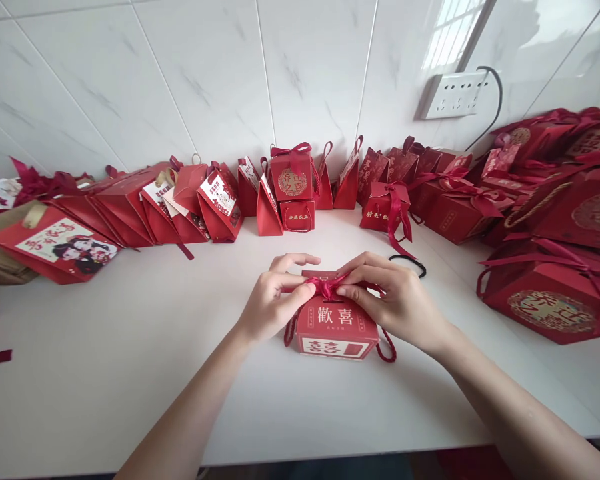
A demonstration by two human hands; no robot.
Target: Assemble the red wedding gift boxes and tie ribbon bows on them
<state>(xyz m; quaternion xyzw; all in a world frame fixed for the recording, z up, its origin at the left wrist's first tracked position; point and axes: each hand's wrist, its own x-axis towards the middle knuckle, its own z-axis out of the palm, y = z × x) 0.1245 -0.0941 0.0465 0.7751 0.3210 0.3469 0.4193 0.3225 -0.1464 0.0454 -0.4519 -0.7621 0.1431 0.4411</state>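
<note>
A red gift box (336, 328) with white Chinese characters sits on the white table in front of me. On its top is a dark pink ribbon (327, 287), gathered into a knot or bow. My left hand (275, 298) pinches the ribbon from the left, thumb against forefinger, while other fingers stretch over the box. From the right, my right hand (387, 297) pinches the ribbon's other side between thumb and fingers. Twisted red cord handles (387, 350) hang down at both sides of the box. My fingers partly hide the ribbon and the box's back edge.
Red gift boxes (125, 207) line the tiled wall, some stacked near the middle (293, 180). Larger ribboned boxes (555, 290) crowd the right side. A black loop (409, 265) lies behind my right hand. A white power strip (455, 95) with a black cable is on the wall.
</note>
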